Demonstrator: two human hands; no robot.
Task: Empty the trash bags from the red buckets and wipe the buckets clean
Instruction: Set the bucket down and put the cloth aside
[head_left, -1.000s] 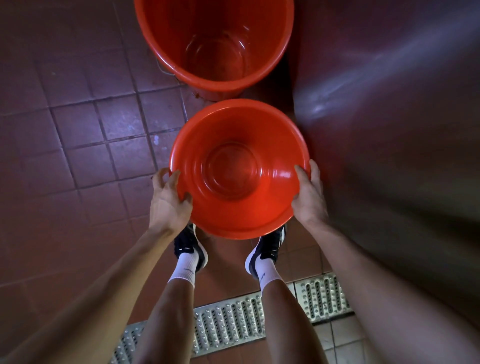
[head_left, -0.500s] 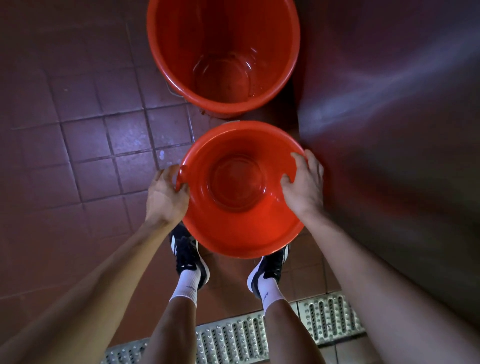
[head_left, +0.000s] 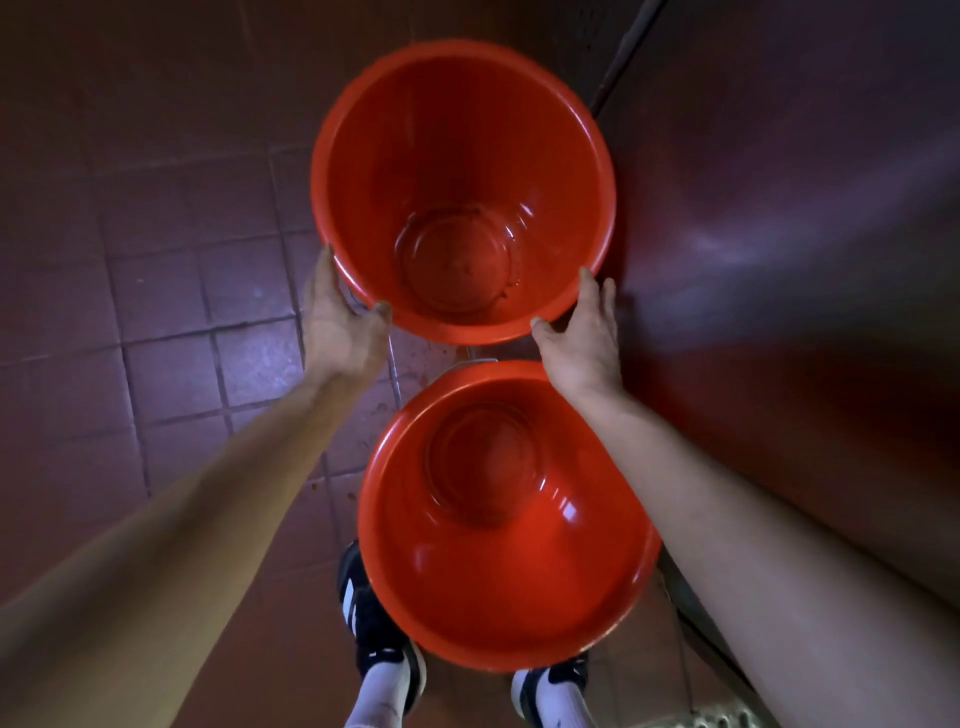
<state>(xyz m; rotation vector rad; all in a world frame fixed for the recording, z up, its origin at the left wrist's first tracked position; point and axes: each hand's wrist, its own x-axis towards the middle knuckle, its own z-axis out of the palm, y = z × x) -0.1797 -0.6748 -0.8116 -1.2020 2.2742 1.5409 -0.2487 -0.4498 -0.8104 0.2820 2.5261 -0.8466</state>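
Observation:
Two red buckets stand on the tiled floor, both without a bag and with a wet sheen inside. The far red bucket (head_left: 462, 156) is held at its near rim from both sides. My left hand (head_left: 340, 322) grips the rim on the left, thumb hooked over the edge. On the right, my right hand (head_left: 584, 335) clasps the rim, fingers along the outer wall. The near red bucket (head_left: 504, 587) sits just in front of my feet, under my right forearm, with no hand on it.
A dark metal wall or cabinet (head_left: 779, 260) runs along the right, close to both buckets. Brown floor tiles (head_left: 171, 312) spread to the left. My black shoes (head_left: 371, 623) stand behind the near bucket. A drain grate (head_left: 719, 719) shows at the bottom edge.
Both hands let go of the near bucket, which now rests by my feet. They moved forward and took hold of the far bucket's rim.

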